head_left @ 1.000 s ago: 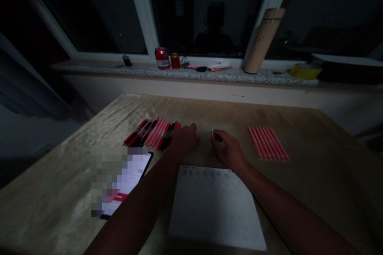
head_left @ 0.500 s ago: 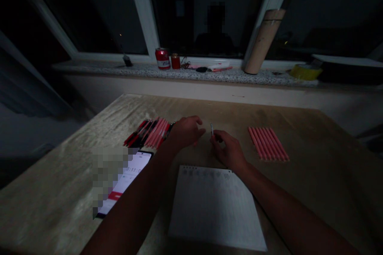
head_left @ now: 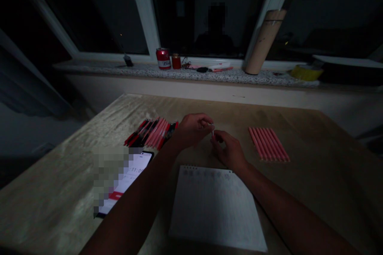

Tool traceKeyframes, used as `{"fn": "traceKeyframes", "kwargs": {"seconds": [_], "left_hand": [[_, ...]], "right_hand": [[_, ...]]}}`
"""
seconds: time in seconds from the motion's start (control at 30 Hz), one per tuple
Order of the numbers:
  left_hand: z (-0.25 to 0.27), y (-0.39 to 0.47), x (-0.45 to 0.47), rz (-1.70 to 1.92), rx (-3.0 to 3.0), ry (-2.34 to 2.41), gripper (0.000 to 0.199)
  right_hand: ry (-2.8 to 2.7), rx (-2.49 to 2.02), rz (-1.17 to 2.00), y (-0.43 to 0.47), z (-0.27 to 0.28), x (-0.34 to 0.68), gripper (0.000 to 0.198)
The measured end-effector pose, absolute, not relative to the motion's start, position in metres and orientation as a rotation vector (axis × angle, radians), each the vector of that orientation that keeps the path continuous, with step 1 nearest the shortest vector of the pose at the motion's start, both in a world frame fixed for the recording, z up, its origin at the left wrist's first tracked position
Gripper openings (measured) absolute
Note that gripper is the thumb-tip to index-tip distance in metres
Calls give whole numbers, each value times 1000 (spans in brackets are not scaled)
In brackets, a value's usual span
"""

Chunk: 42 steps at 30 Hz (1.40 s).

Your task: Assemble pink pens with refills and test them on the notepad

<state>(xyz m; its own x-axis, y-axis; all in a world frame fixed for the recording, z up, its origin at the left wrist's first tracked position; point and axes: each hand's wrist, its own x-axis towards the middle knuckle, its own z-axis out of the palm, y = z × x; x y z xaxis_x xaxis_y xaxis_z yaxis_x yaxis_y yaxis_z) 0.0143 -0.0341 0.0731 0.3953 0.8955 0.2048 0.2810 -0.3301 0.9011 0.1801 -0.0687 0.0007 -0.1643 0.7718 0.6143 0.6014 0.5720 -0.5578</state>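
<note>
My right hand point(head_left: 229, 149) is closed in a pinch around a slim pink pen point(head_left: 213, 133), held upright above the table behind the notepad. The pen's pale upper end meets the fingertips of my left hand point(head_left: 196, 127), which are closed on it. My fingers hide much of the pen. On the left lies a bunch of red, black and pink pens point(head_left: 154, 133), partly behind my left wrist. A neat row of several pink pens point(head_left: 268, 143) lies to the right of my right hand.
A spiral notepad point(head_left: 217, 211) lies between my forearms. At left, a phone point(head_left: 128, 183) displays a timer, partly pixelated. Along the stone windowsill point(head_left: 143, 71) stand a red can point(head_left: 163, 59), a small red jar point(head_left: 176, 61), a tall tan cylinder point(head_left: 265, 42) and yellow tape point(head_left: 306, 72).
My left hand has moved right and closed its fingertips on the pen's pale upper end. My right hand has stayed in place, holding the pen.
</note>
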Motion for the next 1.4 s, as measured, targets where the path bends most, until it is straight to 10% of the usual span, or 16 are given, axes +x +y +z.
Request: {"fn": "traceKeyframes", "kwargs": {"seconds": [0.53,1.4], "left_hand": [[72,-22,12,1282,1673,1060,21],[24,-29,22,296,2545,1740,21]], "right_hand": [[-1864,-1138,236,-69,2,179,20],[-1863,-1115,245,-67,-3,181,20]]}}
